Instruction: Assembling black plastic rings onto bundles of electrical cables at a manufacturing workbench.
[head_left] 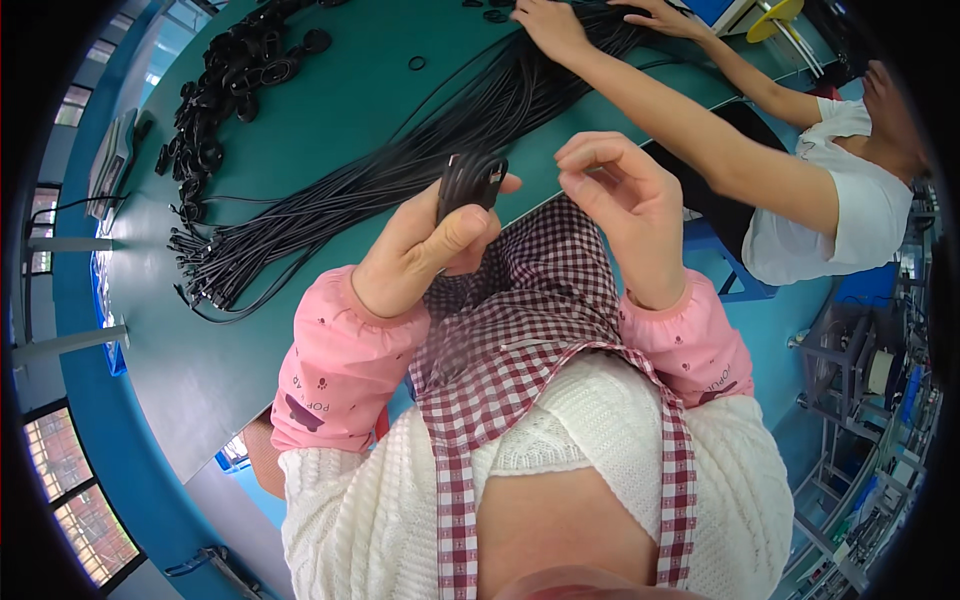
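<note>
A black cable wound into a short coil (466,184) stands up out of my left hand (408,250), whose fingers and thumb are closed around it. Metal plug ends show at the top of the coil. To its right my right hand (640,215) is raised over my lap, apart from the coil. Its fingers are bent, with a small gap between thumb and forefinger, and I see nothing held there. Behind my left hand a long bundle of loose black cables (400,180) runs diagonally across the green table (345,90).
A pile of coiled black cables (215,120) lies at the table's far left. One small black ring (417,63) lies alone. At the right a co-worker's arms (690,120) reach over the far end of the bundle. A yellow spool (775,18) stands behind.
</note>
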